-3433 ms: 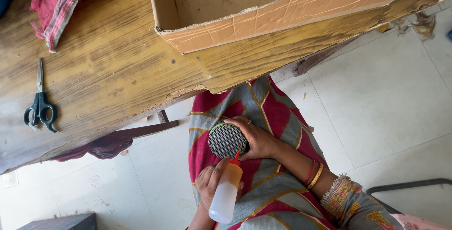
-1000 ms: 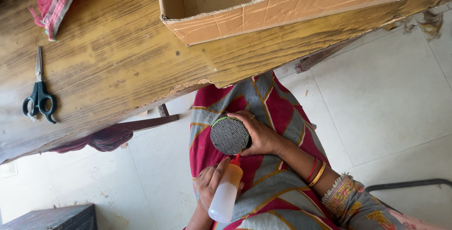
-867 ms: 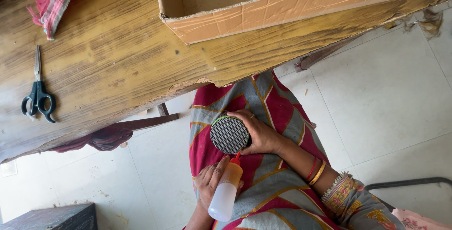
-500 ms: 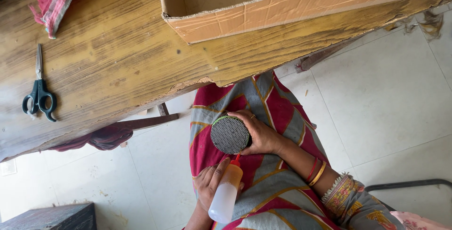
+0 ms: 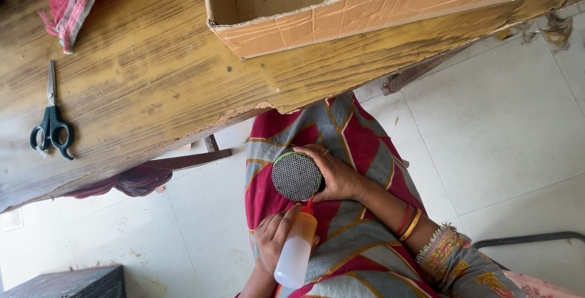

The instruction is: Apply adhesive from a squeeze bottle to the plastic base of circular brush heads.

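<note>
2 hands work below the table (image 5: 152,85): right hand (image 5: 338,179) grips a mesh disc (image 5: 296,176), left hand (image 5: 274,237) a squeeze bottle (image 5: 295,252).

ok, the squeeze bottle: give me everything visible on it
The bottle is a small translucent whitish plastic squeeze type, with an orange band near the top and a red nozzle. It lies tilted over the person's lap, nozzle up toward the round perforated disc, its tip at the disc's lower edge. The left hand grips its upper part; the right hand holds the disc. Contents cannot be made out.
</note>
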